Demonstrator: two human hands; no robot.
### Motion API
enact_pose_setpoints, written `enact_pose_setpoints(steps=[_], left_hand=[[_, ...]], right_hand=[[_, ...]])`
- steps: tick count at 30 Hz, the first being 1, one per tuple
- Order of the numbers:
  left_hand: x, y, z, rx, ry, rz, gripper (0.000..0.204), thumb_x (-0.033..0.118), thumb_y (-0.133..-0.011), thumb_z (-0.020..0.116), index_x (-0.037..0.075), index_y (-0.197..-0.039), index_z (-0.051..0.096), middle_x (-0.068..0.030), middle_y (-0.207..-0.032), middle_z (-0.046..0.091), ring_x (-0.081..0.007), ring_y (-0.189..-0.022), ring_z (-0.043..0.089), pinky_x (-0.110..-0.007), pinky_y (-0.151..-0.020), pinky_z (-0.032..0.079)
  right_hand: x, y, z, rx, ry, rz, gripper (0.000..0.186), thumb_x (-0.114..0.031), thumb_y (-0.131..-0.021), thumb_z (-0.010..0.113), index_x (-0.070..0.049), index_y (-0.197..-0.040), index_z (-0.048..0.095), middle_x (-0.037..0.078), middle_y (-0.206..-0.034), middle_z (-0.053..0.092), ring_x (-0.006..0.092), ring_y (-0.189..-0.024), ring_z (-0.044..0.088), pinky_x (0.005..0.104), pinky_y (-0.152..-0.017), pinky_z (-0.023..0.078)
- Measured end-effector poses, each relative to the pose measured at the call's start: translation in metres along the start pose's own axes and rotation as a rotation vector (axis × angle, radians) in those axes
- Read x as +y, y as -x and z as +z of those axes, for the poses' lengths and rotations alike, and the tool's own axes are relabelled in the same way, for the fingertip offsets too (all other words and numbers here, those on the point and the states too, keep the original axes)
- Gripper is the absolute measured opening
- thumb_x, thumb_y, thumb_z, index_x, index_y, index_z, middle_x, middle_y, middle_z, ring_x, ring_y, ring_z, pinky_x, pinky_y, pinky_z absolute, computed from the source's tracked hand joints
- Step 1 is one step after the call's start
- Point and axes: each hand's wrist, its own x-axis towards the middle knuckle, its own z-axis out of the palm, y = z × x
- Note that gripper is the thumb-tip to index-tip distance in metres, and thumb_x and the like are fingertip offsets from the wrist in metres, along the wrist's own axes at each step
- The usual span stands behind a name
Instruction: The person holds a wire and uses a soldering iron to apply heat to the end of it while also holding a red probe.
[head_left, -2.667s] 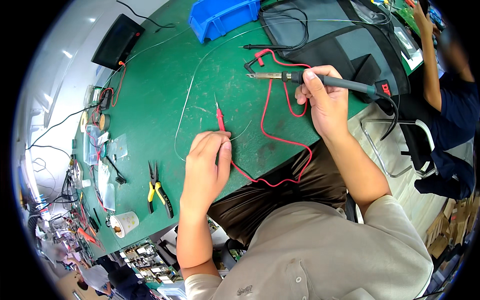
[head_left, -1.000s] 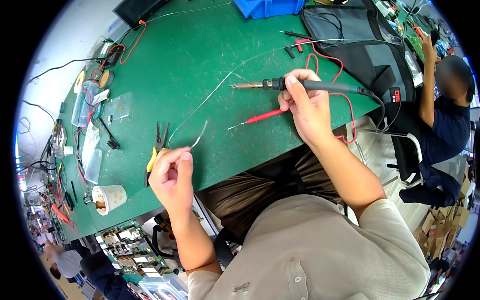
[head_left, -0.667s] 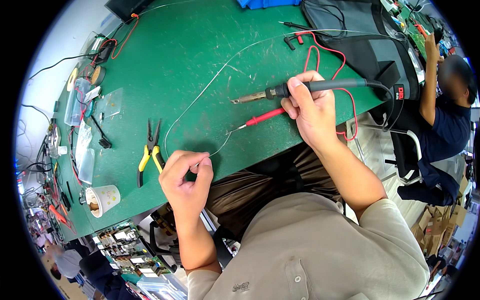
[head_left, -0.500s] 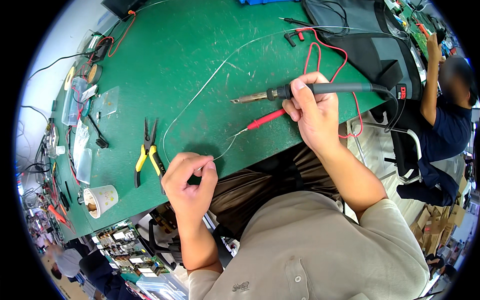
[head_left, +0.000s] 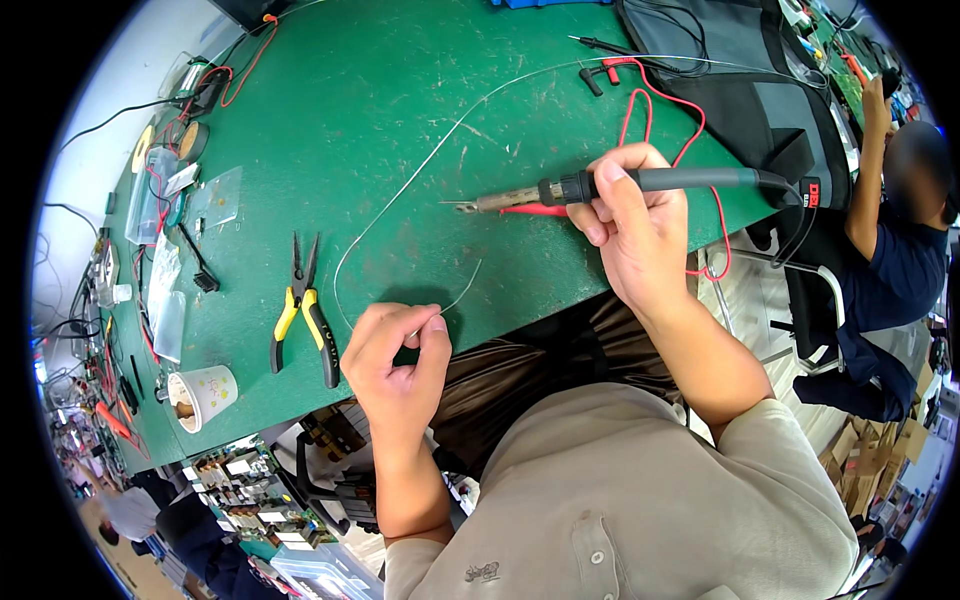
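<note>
My right hand (head_left: 633, 225) grips the grey handle of a soldering iron (head_left: 560, 190), its tip pointing left just above the green table (head_left: 400, 120). A red probe with its red lead (head_left: 535, 211) lies under the iron. My left hand (head_left: 397, 360) sits at the table's near edge and pinches the end of a thin silver solder wire (head_left: 400, 205), which loops up across the mat toward the far right. The wire's free end sticks up to the right of my fingers, well short of the iron's tip.
Yellow-handled pliers (head_left: 302, 310) lie left of my left hand. A paper cup (head_left: 200, 392) stands at the near left edge. Clear plastic bags and cables (head_left: 165, 200) crowd the left side. A black bag (head_left: 740, 100) lies at the far right, beside another seated person (head_left: 890, 230).
My left hand let go of the red probe, took the solder wire and drew it back to the table's near edge. My right hand brought the iron lower, over the red probe.
</note>
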Motion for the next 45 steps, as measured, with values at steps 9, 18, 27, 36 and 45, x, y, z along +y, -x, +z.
enact_pose_setpoints(steps=[9,18,27,36,45], left_hand=[[-0.001,0.001,0.002,0.005,0.004,0.021,0.012,-0.009,-0.075,0.065,-0.002,-0.084,0.068,-0.0048,-0.076,0.06,-0.0092,-0.063,0.046,-0.023,-0.057,0.036],[-0.01,0.003,-0.018,0.087,0.009,-0.007,0.017,-0.008,-0.073,0.067,0.001,-0.087,0.07,-0.0045,-0.074,0.061,-0.0097,-0.061,0.049,-0.023,-0.055,0.039],[-0.003,-0.012,0.001,0.01,-0.04,-0.001,0.01,-0.004,-0.079,0.069,-0.001,-0.089,0.07,-0.0025,-0.074,0.057,-0.0083,-0.064,0.046,-0.022,-0.059,0.037],[-0.003,-0.017,0.008,0.004,-0.118,0.053,0.008,-0.001,-0.08,0.07,0.0,-0.088,0.07,-0.0045,-0.071,0.057,-0.0116,-0.063,0.05,-0.024,-0.06,0.041],[-0.003,-0.017,0.01,0.004,-0.154,0.055,0.008,-0.002,-0.08,0.069,-0.001,-0.087,0.07,-0.0049,-0.07,0.056,-0.0118,-0.062,0.05,-0.024,-0.059,0.04]], right_hand=[[0.018,-0.03,0.025,0.097,-0.085,-0.167,0.014,-0.018,-0.099,0.056,-0.005,-0.101,0.053,0.003,-0.081,0.051,0.0145,-0.071,0.05,0.0278,-0.066,0.043],[0.017,-0.003,0.018,0.045,-0.055,-0.015,0.013,-0.017,-0.1,0.054,-0.005,-0.099,0.052,0.001,-0.076,0.046,0.0117,-0.065,0.045,0.0273,-0.061,0.039],[0.021,0.001,0.014,0.075,-0.122,-0.06,0.014,-0.014,-0.098,0.056,-0.004,-0.094,0.048,0.002,-0.075,0.05,0.0059,-0.054,0.04,0.0235,-0.048,0.031],[0.016,-0.005,0.012,0.079,-0.151,0.009,0.014,-0.014,-0.099,0.055,-0.005,-0.093,0.046,0.001,-0.072,0.047,0.0054,-0.05,0.036,0.0252,-0.045,0.028],[0.014,-0.005,0.016,0.1,-0.106,0.042,0.012,-0.018,-0.1,0.052,-0.008,-0.097,0.048,-0.001,-0.071,0.04,0.007,-0.053,0.033,0.0264,-0.051,0.031]])
